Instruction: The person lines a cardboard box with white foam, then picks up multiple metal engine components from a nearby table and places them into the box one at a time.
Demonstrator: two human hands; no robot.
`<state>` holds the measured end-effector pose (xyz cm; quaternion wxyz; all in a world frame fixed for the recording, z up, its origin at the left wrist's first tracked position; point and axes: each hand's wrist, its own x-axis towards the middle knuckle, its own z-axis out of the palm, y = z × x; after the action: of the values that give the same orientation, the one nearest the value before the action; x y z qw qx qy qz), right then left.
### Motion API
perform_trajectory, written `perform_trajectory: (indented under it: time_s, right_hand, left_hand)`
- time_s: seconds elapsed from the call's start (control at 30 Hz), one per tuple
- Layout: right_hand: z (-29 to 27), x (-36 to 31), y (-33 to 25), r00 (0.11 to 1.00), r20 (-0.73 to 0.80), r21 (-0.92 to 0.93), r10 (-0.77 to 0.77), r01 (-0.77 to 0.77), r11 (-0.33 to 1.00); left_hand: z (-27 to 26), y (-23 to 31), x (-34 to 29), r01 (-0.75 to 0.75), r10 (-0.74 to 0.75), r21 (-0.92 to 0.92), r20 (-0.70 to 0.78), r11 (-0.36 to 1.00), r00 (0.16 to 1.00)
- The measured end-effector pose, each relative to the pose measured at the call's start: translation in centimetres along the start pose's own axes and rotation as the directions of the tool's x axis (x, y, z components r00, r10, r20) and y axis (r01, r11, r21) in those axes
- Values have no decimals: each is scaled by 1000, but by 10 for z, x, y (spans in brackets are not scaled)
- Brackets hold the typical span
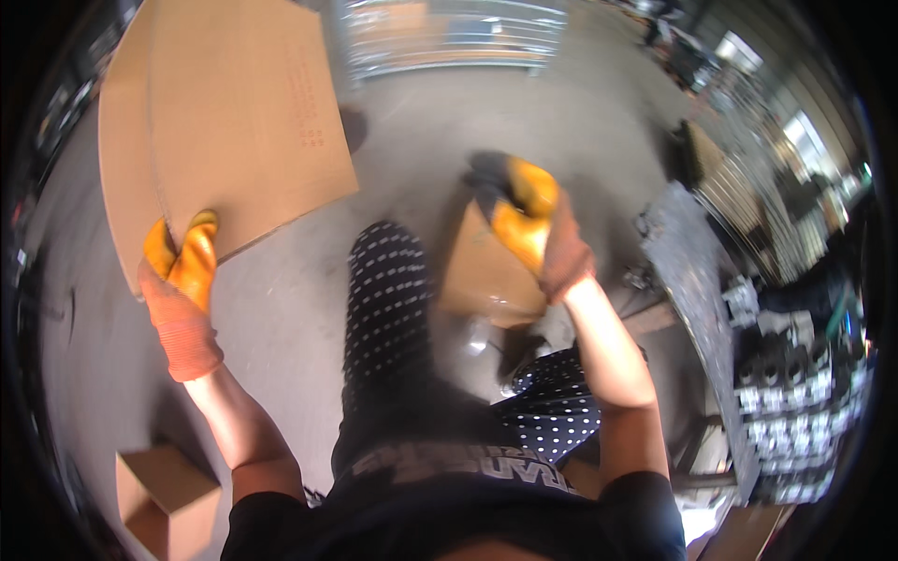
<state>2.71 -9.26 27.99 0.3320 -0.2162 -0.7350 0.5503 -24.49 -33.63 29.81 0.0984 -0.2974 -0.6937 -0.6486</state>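
Observation:
My left hand point(184, 271), in an orange and yellow work glove, is closed on the lower edge of a large flattened cardboard box point(234, 103). The cardboard has a crease near its left side and faint red print. My right hand point(538, 220), in a matching glove, is raised in front of me with its fingers curled. A dark, blurred shape point(488, 176) shows at those fingers; motion smears it too much to name. Beneath that hand is a smaller cardboard box point(482, 276), with shiny clear plastic point(475, 338) at its near side.
An open cardboard box point(168, 500) stands on the floor at lower left. Beyond the flattened cardboard is a metal wire cage point(454, 37). To my right are a grey metal panel point(697, 299) and stacked metal parts point(795, 411). My leg point(385, 299) stretches forward between my hands.

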Motion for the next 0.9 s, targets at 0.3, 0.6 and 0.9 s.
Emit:
perform_trajectory:
  time_s: [0.3, 0.6, 0.9]
  right_hand:
    - [-51, 46, -49, 909, -267, 45, 320, -320, 946]
    - [-160, -3, 76, 735, -30, -943, 678, 203, -262]
    - [-247, -23, 180, 952, 267, -946, 147, 230, 226]
  left_hand:
    - [224, 89, -53, -864, 815, 57, 309, 499, 491]
    - [343, 45, -149, -649, 397, -66, 836, 758, 379]
    - [391, -42, 2, -378, -134, 317, 889, 870, 438]
